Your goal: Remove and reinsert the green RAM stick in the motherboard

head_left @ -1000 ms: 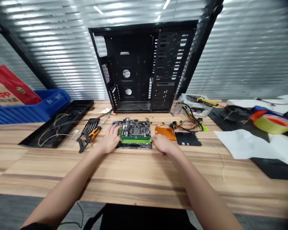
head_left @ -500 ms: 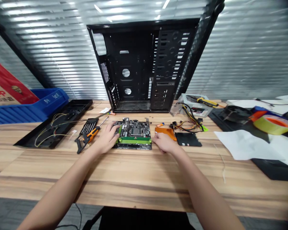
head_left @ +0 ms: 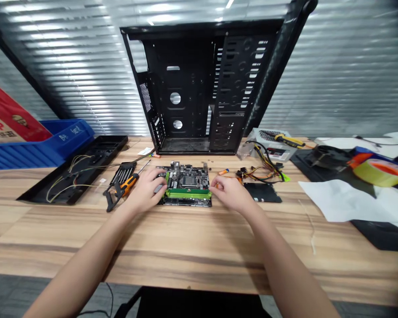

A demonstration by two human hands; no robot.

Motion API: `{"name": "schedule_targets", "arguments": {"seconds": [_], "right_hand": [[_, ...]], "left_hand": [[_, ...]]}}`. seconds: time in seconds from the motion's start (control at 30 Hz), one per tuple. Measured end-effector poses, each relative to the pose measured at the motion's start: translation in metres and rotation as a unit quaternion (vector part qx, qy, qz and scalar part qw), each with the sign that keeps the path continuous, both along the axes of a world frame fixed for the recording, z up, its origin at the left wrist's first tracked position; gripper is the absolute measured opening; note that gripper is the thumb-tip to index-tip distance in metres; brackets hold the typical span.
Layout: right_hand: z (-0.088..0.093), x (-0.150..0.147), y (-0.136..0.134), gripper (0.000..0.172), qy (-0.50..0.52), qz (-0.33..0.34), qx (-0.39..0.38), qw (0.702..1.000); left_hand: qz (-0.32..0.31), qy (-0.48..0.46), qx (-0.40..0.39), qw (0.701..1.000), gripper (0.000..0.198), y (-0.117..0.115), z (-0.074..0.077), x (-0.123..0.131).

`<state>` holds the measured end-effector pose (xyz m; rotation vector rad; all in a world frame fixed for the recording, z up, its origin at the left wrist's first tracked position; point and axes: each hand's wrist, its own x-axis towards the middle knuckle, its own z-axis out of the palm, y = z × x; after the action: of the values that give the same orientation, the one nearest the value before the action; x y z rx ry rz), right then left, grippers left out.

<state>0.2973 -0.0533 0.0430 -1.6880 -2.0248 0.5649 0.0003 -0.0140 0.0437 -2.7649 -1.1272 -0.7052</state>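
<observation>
A small motherboard (head_left: 187, 179) lies flat on the wooden table (head_left: 192, 238), with a green memory stick (head_left: 187, 193) along its near edge. My left hand (head_left: 146, 192) is curled over the board's left edge, fingers resting on it. My right hand (head_left: 228, 194) is closed at the board's right edge, fingertips pinched by the right end of the green stick. An empty black computer case (head_left: 199, 88) stands open just behind the board.
Left of the board lie an orange-handled screwdriver kit (head_left: 122, 184), a black side panel with wires (head_left: 76, 172) and a blue bin (head_left: 46, 145). To the right are a black drive (head_left: 263, 192), cables by a power supply (head_left: 275, 150), white paper (head_left: 345, 201) and a tape roll (head_left: 381, 170).
My right hand has moved left and forward from the bare table onto the board's right edge, now covering the orange plate. My left hand has stayed on the left edge.
</observation>
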Motion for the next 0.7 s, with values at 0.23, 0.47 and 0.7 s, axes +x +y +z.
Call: {"name": "schedule_targets", "arguments": {"seconds": [0.23,0.47,0.7], "right_hand": [[0.0049,-0.0039,-0.0042,0.011,-0.042,-0.002,-0.025,0.999],[0.0072,-0.0077,-0.0066,0.012,-0.062,0.013,-0.023,0.998],[0.0057,-0.0080,-0.0064,0.014,-0.092,0.023,0.006,0.996]], "left_hand": [[0.001,0.009,-0.022,1.000,0.019,-0.0042,-0.0009,0.0076],[-0.005,0.005,-0.035,0.999,0.021,-0.0034,0.0001,0.0085],[0.001,0.001,-0.042,0.999,0.021,-0.0042,0.0004,0.0101]]}}
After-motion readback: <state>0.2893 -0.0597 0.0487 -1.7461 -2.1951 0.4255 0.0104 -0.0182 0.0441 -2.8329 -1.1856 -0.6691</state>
